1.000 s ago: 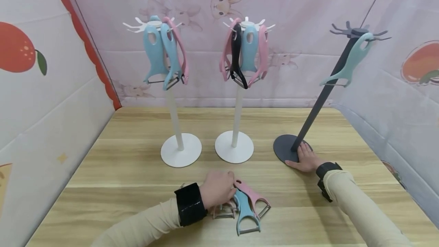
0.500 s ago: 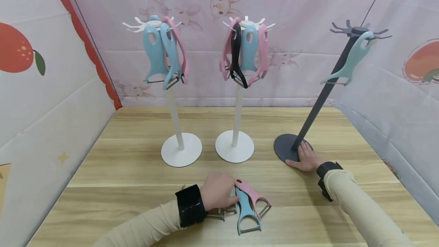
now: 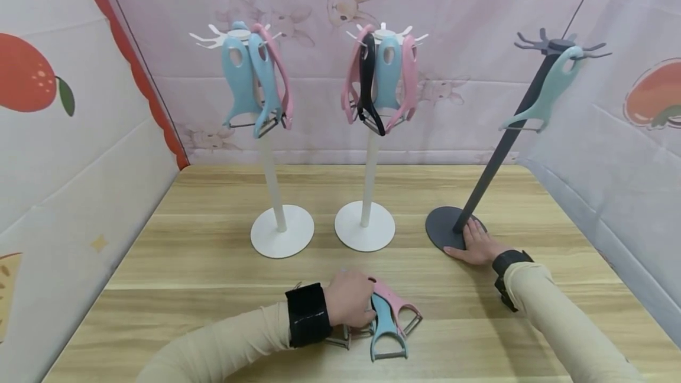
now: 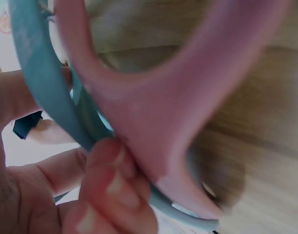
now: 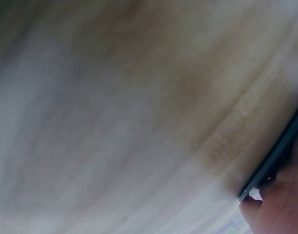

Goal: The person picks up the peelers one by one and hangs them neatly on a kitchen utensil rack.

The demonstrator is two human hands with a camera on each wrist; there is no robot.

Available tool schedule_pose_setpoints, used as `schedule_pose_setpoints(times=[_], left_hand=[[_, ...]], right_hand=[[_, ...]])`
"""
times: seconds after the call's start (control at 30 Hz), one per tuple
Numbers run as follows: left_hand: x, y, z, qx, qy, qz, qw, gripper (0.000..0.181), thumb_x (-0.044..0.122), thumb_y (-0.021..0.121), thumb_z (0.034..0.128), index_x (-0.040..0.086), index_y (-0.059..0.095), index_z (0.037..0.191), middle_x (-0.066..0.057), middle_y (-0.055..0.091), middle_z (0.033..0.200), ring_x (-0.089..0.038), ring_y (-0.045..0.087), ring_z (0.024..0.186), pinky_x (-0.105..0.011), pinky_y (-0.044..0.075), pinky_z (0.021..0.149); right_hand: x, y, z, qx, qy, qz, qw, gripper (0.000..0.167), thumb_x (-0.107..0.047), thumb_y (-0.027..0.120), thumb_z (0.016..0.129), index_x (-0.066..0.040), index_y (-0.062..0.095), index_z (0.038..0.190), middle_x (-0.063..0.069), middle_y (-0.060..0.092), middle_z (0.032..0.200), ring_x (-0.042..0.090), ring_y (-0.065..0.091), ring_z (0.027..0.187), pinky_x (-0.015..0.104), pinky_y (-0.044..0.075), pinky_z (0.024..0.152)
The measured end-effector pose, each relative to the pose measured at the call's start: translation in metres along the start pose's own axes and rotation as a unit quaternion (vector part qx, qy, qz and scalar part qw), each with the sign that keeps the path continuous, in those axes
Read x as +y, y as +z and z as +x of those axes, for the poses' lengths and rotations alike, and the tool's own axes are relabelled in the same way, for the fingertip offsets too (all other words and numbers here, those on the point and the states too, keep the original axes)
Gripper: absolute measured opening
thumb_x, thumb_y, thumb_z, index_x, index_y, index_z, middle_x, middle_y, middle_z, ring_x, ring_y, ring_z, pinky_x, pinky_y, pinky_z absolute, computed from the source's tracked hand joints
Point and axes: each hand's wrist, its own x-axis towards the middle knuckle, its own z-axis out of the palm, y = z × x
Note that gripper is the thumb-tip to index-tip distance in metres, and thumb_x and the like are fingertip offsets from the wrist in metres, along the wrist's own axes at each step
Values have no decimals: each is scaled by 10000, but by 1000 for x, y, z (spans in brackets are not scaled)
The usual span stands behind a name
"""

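Note:
In the head view, my left hand (image 3: 349, 298) is over a small pile of peelers at the front middle of the table. Its curled fingers pinch a blue peeler (image 3: 389, 340), whose handle they partly cover; a pink peeler (image 3: 394, 298) lies against it. Close up in the left wrist view, fingertips (image 4: 117, 185) meet the blue peeler (image 4: 46, 68) beside the pink one. Further metal-bladed peelers are mostly hidden under the hand. My right hand (image 3: 479, 244) rests with straight fingers on the round base of a dark grey stand (image 3: 440, 226), from which a mint-green peeler (image 3: 548, 94) hangs.
Two white stands stand behind the pile, one with a base at left (image 3: 266, 235) and one in the middle (image 3: 351, 229). Blue peelers (image 3: 239, 81), pink peelers and a black peeler (image 3: 367, 75) hang on their hooks. Fabric walls (image 3: 479, 111) enclose the wooden table (image 3: 175, 276).
My left hand has shifted slightly right over the pile, from the covered peelers towards the blue peeler's handle. The right hand stays on the grey base.

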Motion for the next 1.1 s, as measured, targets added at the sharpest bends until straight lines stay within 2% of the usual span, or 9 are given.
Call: schedule_pose_setpoints(times=[0.17,0.37,0.47,0.53,0.57,0.67,0.87,0.97,1.1], left_hand=[[-2,0,1,199,24,-613,9979,387,352,637,797,148,448,527,74,311,486,-80,360,460,-202,275,405],[-7,-2,-1,516,45,-1430,9884,236,244,625,799,122,586,601,78,375,505,-70,355,483,-185,278,441],[-10,-5,-2,689,-60,-1655,9838,133,216,624,786,102,671,735,67,519,597,-60,418,540,-178,336,485],[-12,-9,-2,836,-145,-1764,9807,138,206,618,777,92,682,821,54,568,667,-63,449,580,-186,364,514],[-13,-11,-1,921,-169,-1785,9795,158,203,617,776,87,681,863,50,581,701,-66,456,597,-188,372,523],[-15,-16,0,1088,-210,-1834,9768,162,189,603,779,89,655,895,57,515,649,-82,428,563,-196,344,497],[-16,-24,1,1611,102,-1852,9694,228,136,573,774,103,658,982,64,446,619,-79,388,545,-185,285,457],[-15,-30,3,1905,326,-1902,9625,262,98,553,784,109,658,1024,55,459,662,-79,398,581,-173,301,478],[-13,-41,9,2417,717,-1877,9493,286,45,532,802,116,654,1051,16,503,717,-93,413,620,-167,327,524]], right_hand=[[-5,-3,-4,65,24,40,10000,1020,-594,434,865,260,99,1310,430,-31,1380,535,-44,1277,606,38,1018],[5,4,4,16,62,-18,10000,1101,-697,361,827,236,65,1331,409,-59,1394,514,-70,1288,602,18,1020],[15,10,11,42,71,-1,10000,1151,-746,337,794,230,55,1336,397,-72,1402,512,-84,1288,607,-1,1014],[19,12,13,82,49,21,10000,1157,-748,342,790,236,61,1331,403,-72,1398,519,-84,1283,613,-4,1009],[20,13,14,98,44,33,9999,1159,-748,347,789,238,64,1330,404,-70,1397,520,-83,1282,613,-6,1009],[22,14,15,111,27,36,9999,1142,-731,356,800,238,66,1329,407,-68,1395,522,-83,1281,615,-2,1008],[22,15,15,152,16,-11,9999,1118,-713,362,814,238,80,1329,406,-54,1397,524,-67,1282,620,6,1006],[21,14,14,176,14,-32,9998,1116,-713,361,814,238,85,1329,407,-48,1397,526,-61,1282,624,9,1003],[20,13,14,183,8,-11,9998,1117,-712,364,814,239,85,1328,407,-49,1398,525,-64,1282,626,8,1002]])
